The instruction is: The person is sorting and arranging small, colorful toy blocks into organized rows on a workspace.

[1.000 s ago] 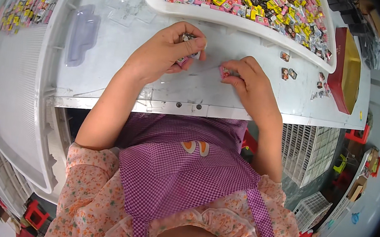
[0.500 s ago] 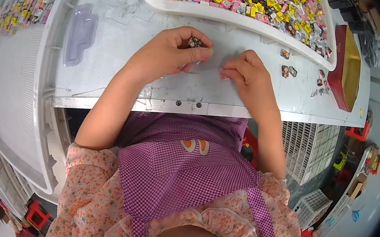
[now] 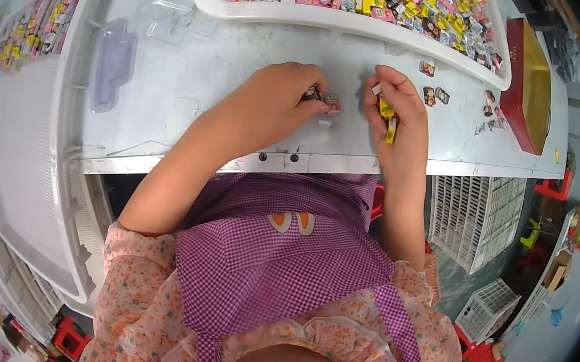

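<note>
My left hand [image 3: 277, 104] is above the white table [image 3: 209, 68], its fingers closed on small miniature boxes. A dark one [image 3: 312, 94] sits inside its curled fingers, and a pink one [image 3: 332, 102] shows at the fingertips. To its right, my right hand [image 3: 408, 116] is turned partly palm up, fingers bent around yellow miniature boxes [image 3: 386, 107]. A small white piece [image 3: 377, 88] shows near those fingertips; I cannot tell whether it belongs to a box. The hands are a short way apart.
Ahead lies a white tray [image 3: 282, 16] heaped with miniature boxes. Several loose dark ones [image 3: 429, 95] lie right of my right hand. A red and gold box [image 3: 526, 87] stands far right. Left are a clear plastic shell [image 3: 113, 66] and a perforated tray [image 3: 24, 117] with rows of small packs.
My right hand has turned its palm up, bringing yellow boxes into sight. My left hand has shifted right and slightly nearer, with a pink box now at its fingertips. The whole view has shifted slightly.
</note>
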### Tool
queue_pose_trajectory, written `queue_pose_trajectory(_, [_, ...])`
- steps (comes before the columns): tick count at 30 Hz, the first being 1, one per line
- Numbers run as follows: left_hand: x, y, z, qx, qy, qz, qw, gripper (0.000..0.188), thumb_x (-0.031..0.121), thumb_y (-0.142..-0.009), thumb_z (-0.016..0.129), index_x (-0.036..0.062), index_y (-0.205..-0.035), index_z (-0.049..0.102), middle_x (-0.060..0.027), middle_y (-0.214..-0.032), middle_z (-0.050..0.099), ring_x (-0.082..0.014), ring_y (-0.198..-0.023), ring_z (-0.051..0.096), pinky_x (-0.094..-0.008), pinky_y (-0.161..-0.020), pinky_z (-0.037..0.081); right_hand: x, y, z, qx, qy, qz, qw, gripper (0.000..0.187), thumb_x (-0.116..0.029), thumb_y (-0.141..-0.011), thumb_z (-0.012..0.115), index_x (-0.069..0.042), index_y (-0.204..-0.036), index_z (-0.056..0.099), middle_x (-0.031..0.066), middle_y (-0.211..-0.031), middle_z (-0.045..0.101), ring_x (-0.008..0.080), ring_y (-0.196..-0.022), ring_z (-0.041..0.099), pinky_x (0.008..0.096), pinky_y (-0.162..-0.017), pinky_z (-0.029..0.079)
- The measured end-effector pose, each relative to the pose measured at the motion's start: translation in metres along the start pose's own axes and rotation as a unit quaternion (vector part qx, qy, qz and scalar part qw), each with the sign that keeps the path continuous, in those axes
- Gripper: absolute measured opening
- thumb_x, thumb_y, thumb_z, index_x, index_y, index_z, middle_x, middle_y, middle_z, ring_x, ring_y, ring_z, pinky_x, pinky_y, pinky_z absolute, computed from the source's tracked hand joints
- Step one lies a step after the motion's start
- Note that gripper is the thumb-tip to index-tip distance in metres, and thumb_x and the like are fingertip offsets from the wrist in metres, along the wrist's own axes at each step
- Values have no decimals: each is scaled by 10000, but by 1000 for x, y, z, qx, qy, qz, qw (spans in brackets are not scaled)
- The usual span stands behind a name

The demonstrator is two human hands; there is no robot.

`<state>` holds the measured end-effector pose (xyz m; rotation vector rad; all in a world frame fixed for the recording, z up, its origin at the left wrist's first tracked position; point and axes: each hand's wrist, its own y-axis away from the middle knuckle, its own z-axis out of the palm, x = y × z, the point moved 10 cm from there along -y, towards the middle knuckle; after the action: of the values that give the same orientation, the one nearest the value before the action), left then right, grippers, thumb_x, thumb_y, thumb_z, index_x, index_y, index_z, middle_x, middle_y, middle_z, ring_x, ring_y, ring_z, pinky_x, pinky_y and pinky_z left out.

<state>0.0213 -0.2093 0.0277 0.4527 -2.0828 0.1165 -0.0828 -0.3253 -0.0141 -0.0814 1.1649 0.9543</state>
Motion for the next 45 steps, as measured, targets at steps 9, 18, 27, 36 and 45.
queue_pose_trajectory(9, [-3,5,-5,78,-23,-3,997,217,116,-830,630,-3,-1011,637,-163,-986,612,-337,-789,619,-385,-696,500,2,3,-6,-43,56,-56,996,216,-134,-932,577,11,-1091,595,96,-984,645,94,-706,584,163,-478,366])
queue_pose_trajectory(18, [-5,13,-11,66,-23,-21,997,142,90,-847,619,22,-966,654,-140,-894,594,-299,-762,602,-356,-690,487,8,11,8,-84,192,-68,976,165,-4,-898,577,5,-1056,624,78,-964,653,86,-736,615,165,-459,353])
queue_pose_trajectory(27, [-11,19,-31,89,60,-30,994,178,89,-857,612,13,-1014,652,-143,-925,622,-278,-744,603,-349,-670,480,-1,14,25,-78,273,-86,955,160,6,-865,615,-14,-1021,644,58,-845,674,69,-720,623,166,-467,358])
queue_pose_trajectory(36, [-21,33,-36,118,-23,-50,992,165,52,-830,624,8,-980,674,-134,-914,624,-264,-769,622,-323,-684,491,4,22,94,-197,450,-266,829,126,55,-799,623,-11,-899,661,62,-858,646,182,-805,641,278,-696,510])
queue_pose_trajectory(45, [-23,44,-49,178,-9,-31,983,200,12,-803,625,-10,-1001,648,-124,-949,602,-290,-787,623,-347,-708,505,-2,47,111,-162,542,-432,702,225,28,-741,656,-21,-960,639,113,-975,621,278,-880,612,356,-745,525])
